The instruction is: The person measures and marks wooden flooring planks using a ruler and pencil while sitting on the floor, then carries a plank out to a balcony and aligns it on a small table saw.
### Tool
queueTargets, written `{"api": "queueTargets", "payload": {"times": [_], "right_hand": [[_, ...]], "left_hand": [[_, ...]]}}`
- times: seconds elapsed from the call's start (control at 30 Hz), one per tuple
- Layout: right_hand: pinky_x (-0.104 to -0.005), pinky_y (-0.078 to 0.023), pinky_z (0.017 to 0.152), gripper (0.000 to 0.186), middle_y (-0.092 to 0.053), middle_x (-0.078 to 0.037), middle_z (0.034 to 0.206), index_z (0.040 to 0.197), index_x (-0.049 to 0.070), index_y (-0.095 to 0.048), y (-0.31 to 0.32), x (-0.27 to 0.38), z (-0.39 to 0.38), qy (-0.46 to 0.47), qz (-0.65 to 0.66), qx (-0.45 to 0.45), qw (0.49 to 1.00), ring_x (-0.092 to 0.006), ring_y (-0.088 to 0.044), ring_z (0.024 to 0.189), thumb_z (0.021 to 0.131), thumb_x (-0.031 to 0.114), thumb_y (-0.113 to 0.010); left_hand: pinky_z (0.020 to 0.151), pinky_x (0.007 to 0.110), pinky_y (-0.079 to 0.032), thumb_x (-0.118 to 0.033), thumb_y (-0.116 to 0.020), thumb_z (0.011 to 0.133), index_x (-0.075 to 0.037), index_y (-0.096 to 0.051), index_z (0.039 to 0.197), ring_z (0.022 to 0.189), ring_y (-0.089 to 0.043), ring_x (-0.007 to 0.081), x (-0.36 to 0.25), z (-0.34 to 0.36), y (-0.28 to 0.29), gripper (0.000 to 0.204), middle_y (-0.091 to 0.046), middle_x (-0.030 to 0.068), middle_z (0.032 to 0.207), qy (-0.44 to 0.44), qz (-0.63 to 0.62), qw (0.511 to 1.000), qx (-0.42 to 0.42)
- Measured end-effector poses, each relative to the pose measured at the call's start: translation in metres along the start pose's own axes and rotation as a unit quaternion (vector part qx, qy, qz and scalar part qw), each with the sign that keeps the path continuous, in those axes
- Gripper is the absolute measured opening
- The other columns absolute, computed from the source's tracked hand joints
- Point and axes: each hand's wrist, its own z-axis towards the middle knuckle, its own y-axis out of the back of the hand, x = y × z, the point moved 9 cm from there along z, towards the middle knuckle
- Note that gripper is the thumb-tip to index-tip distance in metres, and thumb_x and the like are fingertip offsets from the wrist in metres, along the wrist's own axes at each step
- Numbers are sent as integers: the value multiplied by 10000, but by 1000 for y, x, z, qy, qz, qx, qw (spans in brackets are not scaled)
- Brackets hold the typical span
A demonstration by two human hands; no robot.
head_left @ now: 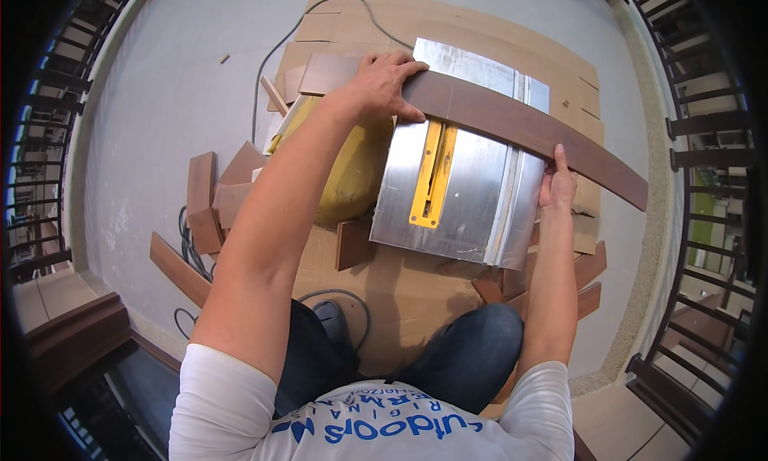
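Observation:
A long brown wooden plank (496,113) lies across the silver metal top of a table saw (472,189), slanting down to the right past its edge. My left hand (388,85) grips the plank near the saw top's left side, thumb on the near edge and fingers over the far edge. Farther right, my right hand (558,181) holds the near edge, one finger on top and the others partly hidden below. The yellow slotted insert (433,177) shows in front of the plank, which covers its far end. I cannot make out a raised blade.
A yellow rounded body (348,173) sits left of the saw top. Brown wood offcuts (204,201) lie at the left, and more board pieces (588,281) at the right. Flattened cardboard (384,277) covers the floor. A dark cable (276,41) loops behind; railings (696,153) stand on both sides.

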Motion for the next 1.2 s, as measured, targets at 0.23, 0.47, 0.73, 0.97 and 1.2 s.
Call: {"api": "queueTargets", "payload": {"times": [0.23, 0.47, 0.73, 0.97, 1.2], "right_hand": [[-332, -567, 859, 376, -687, -82, 1161, 1259, 17, -614, 11, 0, -1, -10, -17, -19, 1000, -207, -661, 986, 940, 102, -794], [-312, -530, 771, 408, -672, -60, 1148, 1291, 21, -582, 13, 2, -7, 0, -23, -14, 1000, -176, -625, 910, 945, 90, -787], [-306, -517, 769, 422, -665, -49, 1154, 1309, 41, -579, 18, -6, -6, -12, -10, 7, 1000, -167, -611, 920, 944, 83, -787], [-301, -521, 773, 364, -671, -50, 1139, 1251, 32, -623, 28, -3, -10, -20, -14, -11, 1000, -165, -608, 911, 937, 91, -798], [-299, -527, 793, 336, -677, -59, 1126, 1249, 22, -625, 22, 3, -30, -18, -20, -16, 1000, -167, -610, 913, 957, 95, -774]], "left_hand": [[1233, 458, -244, -515, -870, 722, -225, -507, 1532, 1442, -418, 326, -3, -5, -1, 934, -494, 112, 1523, 2, -6, 1000, 4], [1234, 450, -253, -523, -872, 733, -223, -500, 1534, 1439, -419, 330, -6, -11, -2, 933, -489, 117, 1528, 5, -1, 1000, 14], [1231, 442, -265, -532, -867, 749, -222, -494, 1540, 1428, -427, 332, -9, -19, -2, 928, -488, 117, 1528, 4, 10, 1000, 7], [1224, 447, -265, -543, -868, 745, -215, -496, 1539, 1415, -437, 333, -16, -23, -3, 936, -495, 118, 1514, 4, 12, 1000, 9], [1227, 470, -250, -551, -865, 750, -200, -485, 1542, 1477, -378, 348, -19, -34, -5, 947, -502, 125, 1497, 3, 1, 999, 32]]}}
